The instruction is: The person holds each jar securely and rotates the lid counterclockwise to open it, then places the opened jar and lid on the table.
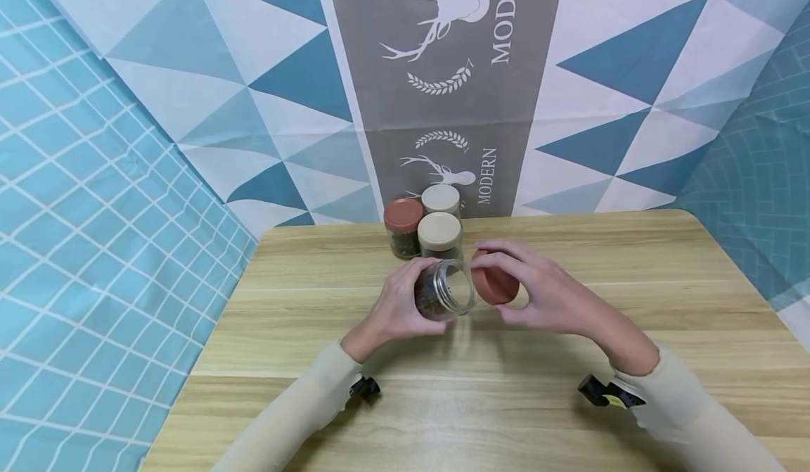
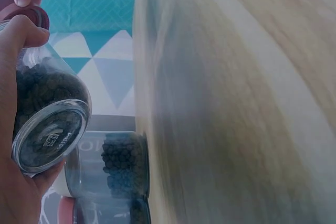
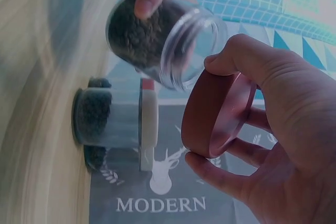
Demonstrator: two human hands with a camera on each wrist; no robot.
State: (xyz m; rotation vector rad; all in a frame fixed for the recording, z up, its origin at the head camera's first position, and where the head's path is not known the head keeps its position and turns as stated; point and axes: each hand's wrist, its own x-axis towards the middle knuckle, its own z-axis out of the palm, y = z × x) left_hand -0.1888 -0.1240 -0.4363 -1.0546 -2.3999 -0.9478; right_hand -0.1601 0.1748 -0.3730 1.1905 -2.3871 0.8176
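My left hand grips a clear glass jar, tilted with its open, threaded mouth toward the right. Dark, pebble-like pieces fill part of this jar, as the left wrist view shows at its base. Just right of the mouth, my right hand holds a reddish-brown round lid by its rim between thumb and fingers. In the right wrist view the lid is close to the jar's mouth; whether they touch I cannot tell.
Behind the hands stand three lidded jars: one with a red lid, one with a cream lid and one with a white lid. They stand near the back edge of the wooden table, before a patterned cloth backdrop.
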